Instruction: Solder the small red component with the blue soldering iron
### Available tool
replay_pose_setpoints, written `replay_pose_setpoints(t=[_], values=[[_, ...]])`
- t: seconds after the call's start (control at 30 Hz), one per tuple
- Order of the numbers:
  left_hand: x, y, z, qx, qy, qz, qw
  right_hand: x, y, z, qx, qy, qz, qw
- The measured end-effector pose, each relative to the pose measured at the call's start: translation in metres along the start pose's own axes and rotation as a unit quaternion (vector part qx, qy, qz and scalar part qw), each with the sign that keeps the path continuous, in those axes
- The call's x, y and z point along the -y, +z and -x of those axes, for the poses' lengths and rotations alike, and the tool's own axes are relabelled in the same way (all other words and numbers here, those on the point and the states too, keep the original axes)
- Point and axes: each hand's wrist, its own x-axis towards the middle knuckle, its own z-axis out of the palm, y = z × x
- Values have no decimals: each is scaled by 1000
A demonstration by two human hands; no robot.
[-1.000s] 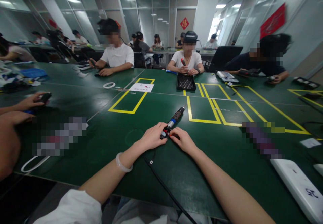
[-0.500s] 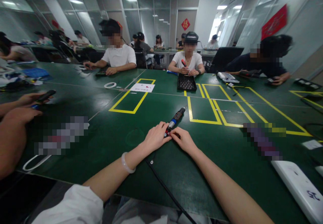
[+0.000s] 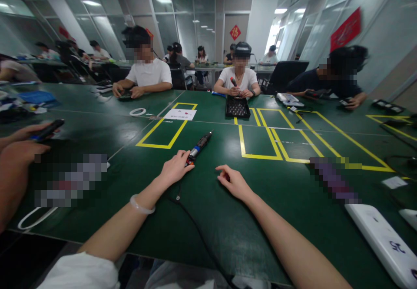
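Observation:
My left hand [image 3: 176,167] is wrapped round the rear of a slim electric screwdriver [image 3: 199,147] with a black, blue and silver body. The tool lies low over the green table, its thin tip pointing away and to the right. A black cord [image 3: 195,224] with a small pale ring on it runs from below my left hand towards my lap. To the right, my right hand [image 3: 233,182] hovers over the tabletop apart from the tool. Its index finger is stretched out and the others are loosely curled, with nothing visible in them.
Yellow tape outlines [image 3: 260,156] mark the green table [image 3: 182,241]. A white power strip [image 3: 381,237] lies on the right. Across the table, a person works over a black tray [image 3: 237,107]. At the left, another person's hands hold a dark tool [image 3: 48,130].
My left hand has moved left with the electric screwdriver. My right hand has come away from the tool's rear end, and a gap now lies between the hands.

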Motion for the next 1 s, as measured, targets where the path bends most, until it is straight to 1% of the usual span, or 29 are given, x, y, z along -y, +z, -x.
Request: replay_pose_setpoints(t=[0.17,0.3,0.37,0.43,0.47,0.53,0.6,0.67,0.7,0.83,1.0], values=[[73,-8,-13,16,-100,2,995,-1,1,0,3,0,3,1000],[136,-6,-19,7,-147,3,989,-1,3,-1,8,2,9,1000],[160,-5,-20,-1,-165,-2,986,-1,3,-1,10,5,14,1000],[174,-6,-18,-12,-188,-15,982,0,2,-1,11,6,18,1000],[177,-7,-16,-21,-199,-27,979,0,2,-1,11,7,19,1000],[175,-9,-11,-54,-208,-65,974,1,2,-1,11,6,19,1000],[167,-10,-7,-103,-200,-110,968,0,3,-1,11,5,16,1000],[155,-10,-5,-135,-195,-140,961,0,3,-1,9,5,13,1000],[150,-11,-5,-138,-198,-147,959,0,3,-1,9,4,12,1000],[134,-14,-5,-118,-217,-142,959,1,3,-1,8,2,9,1000],[130,-17,-5,-128,-253,-123,951,2,2,-2,9,3,18,1000]])
